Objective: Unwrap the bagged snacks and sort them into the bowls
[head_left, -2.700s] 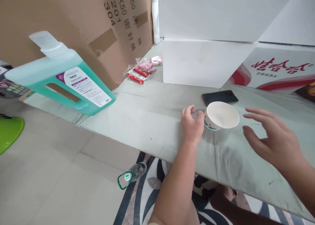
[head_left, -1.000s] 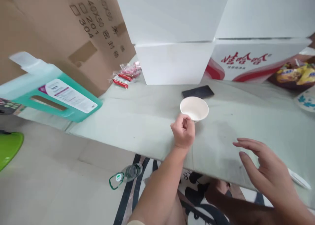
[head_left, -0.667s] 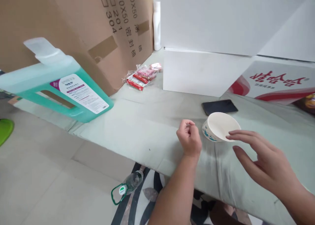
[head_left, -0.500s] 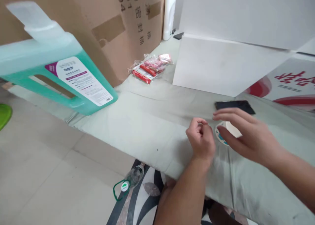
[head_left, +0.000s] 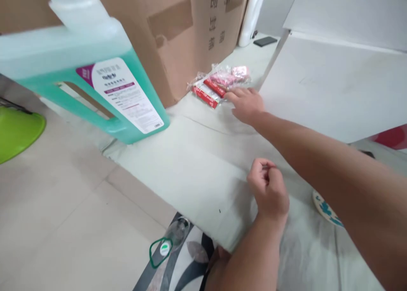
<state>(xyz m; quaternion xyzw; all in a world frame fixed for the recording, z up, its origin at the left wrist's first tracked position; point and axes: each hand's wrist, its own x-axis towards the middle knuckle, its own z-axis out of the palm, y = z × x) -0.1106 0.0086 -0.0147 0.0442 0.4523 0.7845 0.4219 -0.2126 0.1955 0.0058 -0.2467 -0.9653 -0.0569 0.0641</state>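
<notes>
My right hand (head_left: 246,104) reaches out over the tablecloth, palm down. Its fingers are stretched, their tips at the edge of a red packet (head_left: 213,87) in a small pile of clear and pink plastic-wrapped packets (head_left: 226,75). Whether the fingertips press on the packet or hover just above it, I cannot tell. Nearer to me, my left hand (head_left: 269,189) rests on the cloth with its fingers curled in a loose fist, and nothing shows in it. A round disc with a blue pattern (head_left: 327,208) lies partly hidden under my right forearm.
A jug of green liquid (head_left: 143,96) stands at the left, before a large cardboard box (head_left: 178,40). White panels (head_left: 330,83) rise at the right. At the back are a white bottle (head_left: 251,19) and a dark phone-like slab (head_left: 265,41). A plastic bottle (head_left: 178,233) is below the table edge.
My right hand has moved from above the round disc, forward and left to the packets. My left hand keeps its curled pose. The view has shifted a little left.
</notes>
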